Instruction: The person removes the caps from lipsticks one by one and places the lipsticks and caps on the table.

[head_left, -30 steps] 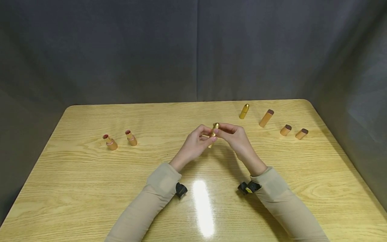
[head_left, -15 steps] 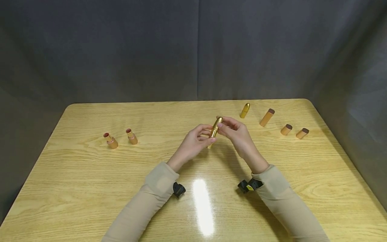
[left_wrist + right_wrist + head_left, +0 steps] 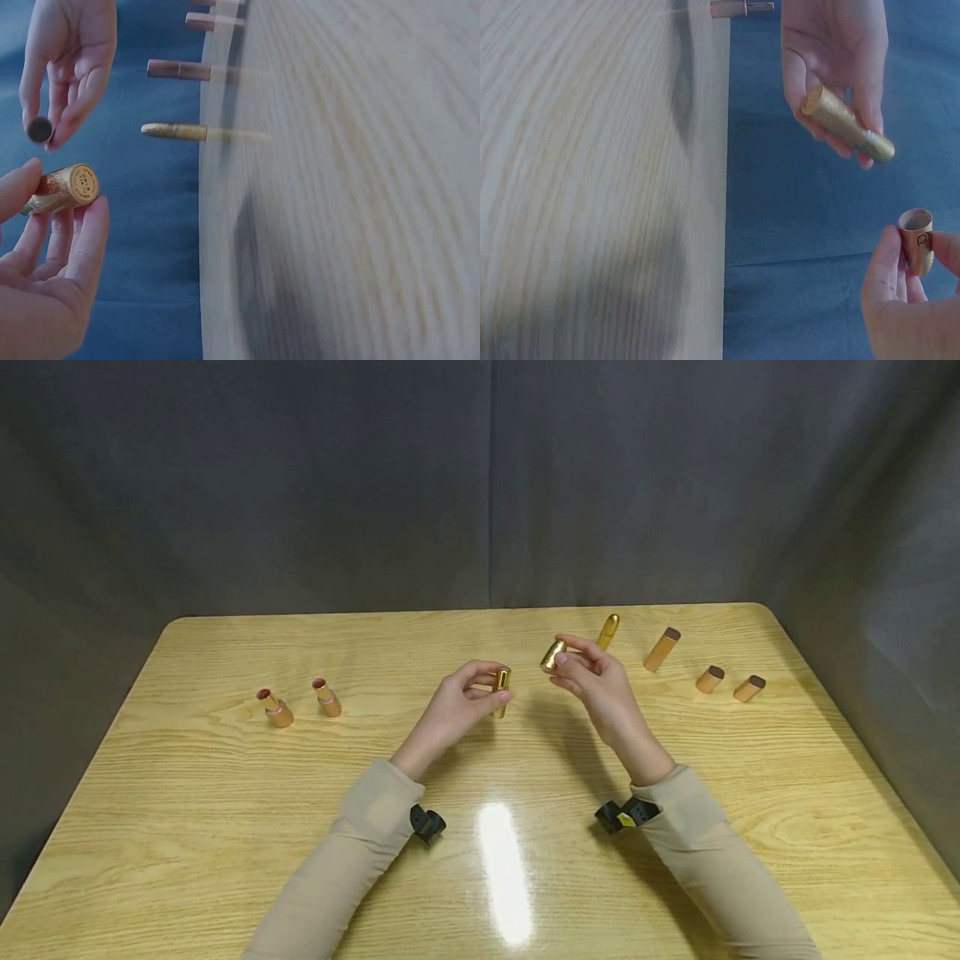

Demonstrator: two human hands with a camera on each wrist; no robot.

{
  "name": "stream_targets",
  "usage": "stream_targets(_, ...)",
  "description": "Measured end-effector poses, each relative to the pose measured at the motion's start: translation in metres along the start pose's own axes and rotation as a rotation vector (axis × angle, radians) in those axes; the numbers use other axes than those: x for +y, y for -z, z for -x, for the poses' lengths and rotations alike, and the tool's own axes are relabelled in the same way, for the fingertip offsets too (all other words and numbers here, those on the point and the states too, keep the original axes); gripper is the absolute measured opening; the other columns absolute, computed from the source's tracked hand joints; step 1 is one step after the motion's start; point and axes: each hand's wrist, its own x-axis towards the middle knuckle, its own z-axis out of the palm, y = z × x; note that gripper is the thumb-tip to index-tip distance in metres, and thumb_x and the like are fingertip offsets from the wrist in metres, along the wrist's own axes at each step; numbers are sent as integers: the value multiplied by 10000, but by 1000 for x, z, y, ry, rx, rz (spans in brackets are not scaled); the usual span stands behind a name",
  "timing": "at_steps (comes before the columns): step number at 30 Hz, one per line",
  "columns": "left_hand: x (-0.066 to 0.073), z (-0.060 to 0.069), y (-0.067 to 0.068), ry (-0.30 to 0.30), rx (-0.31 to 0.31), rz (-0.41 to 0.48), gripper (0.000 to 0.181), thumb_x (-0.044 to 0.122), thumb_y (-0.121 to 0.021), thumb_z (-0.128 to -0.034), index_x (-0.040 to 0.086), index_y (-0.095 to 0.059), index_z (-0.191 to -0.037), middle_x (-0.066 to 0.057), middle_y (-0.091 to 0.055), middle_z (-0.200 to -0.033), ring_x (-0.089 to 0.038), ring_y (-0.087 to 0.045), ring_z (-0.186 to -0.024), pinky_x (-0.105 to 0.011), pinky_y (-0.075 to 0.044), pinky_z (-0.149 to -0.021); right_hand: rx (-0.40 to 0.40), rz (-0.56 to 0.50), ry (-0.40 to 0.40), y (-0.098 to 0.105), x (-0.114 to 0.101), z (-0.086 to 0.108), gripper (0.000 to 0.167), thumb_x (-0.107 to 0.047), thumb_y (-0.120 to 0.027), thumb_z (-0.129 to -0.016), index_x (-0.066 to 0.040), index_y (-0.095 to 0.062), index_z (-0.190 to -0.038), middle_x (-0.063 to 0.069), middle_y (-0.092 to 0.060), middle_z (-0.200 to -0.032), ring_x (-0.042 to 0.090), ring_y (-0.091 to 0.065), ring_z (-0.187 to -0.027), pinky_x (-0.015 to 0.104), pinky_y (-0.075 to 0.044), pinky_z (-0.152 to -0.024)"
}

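Note:
My left hand (image 3: pixel 452 705) holds a gold lipstick tube (image 3: pixel 502 682) between thumb and fingers above the table. In the right wrist view the tube (image 3: pixel 844 124) is tilted, its round base end toward the upper left. My right hand (image 3: pixel 602 687) pinches the gold lipstick cap (image 3: pixel 553 657), apart from the tube and a little higher. The cap's open end (image 3: pixel 915 219) shows in the right wrist view. Behind my right hand stands another gold lipstick (image 3: pixel 611 630), its lower part partly hidden by the fingers.
Two uncapped copper lipsticks (image 3: pixel 278 713) (image 3: pixel 328 703) stand upright at the left of the wooden table (image 3: pixel 225 827). At the right stand a tall copper lipstick (image 3: pixel 660 652) and two short copper caps (image 3: pixel 708 681) (image 3: pixel 747 690). A dark curtain (image 3: pixel 337 485) hangs behind the table.
The cap has come off the gold lipstick tube. My right hand has moved up and right with the cap, while my left hand has shifted left with the tube.

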Motion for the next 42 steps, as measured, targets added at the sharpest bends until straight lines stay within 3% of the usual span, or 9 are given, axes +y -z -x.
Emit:
stream_targets(13,-4,7,31,25,56,18,435,197,-606,-946,104,-483,-1353,-146,-528,-1301,-303,-565,-1181,-458,-486,-971,16,-19,2,8,-5,0,370,-86,-506,-981,0,-436,-1335,-90,-597,-934,19,-632,-848,151,-526,-817)
stream_targets(28,-19,18,68,66,132,2,464,192,-594,-953,100,-447,-1383,-148,-496,-1345,-303,-527,-1239,-382,-481,-961,19,-14,-6,17,-7,0,278,-106,-534,-972,-100,-494,-1248,-82,-575,-968,15,-623,-869,150,-522,-831)
stream_targets(42,-31,20,84,93,172,-3,461,169,-578,-960,57,-439,-1385,-177,-485,-1357,-315,-516,-1254,-413,-465,-998,56,8,7,28,-9,1,230,-59,-576,-941,-219,-573,-1106,-107,-569,-951,9,-595,-852,129,-511,-810)
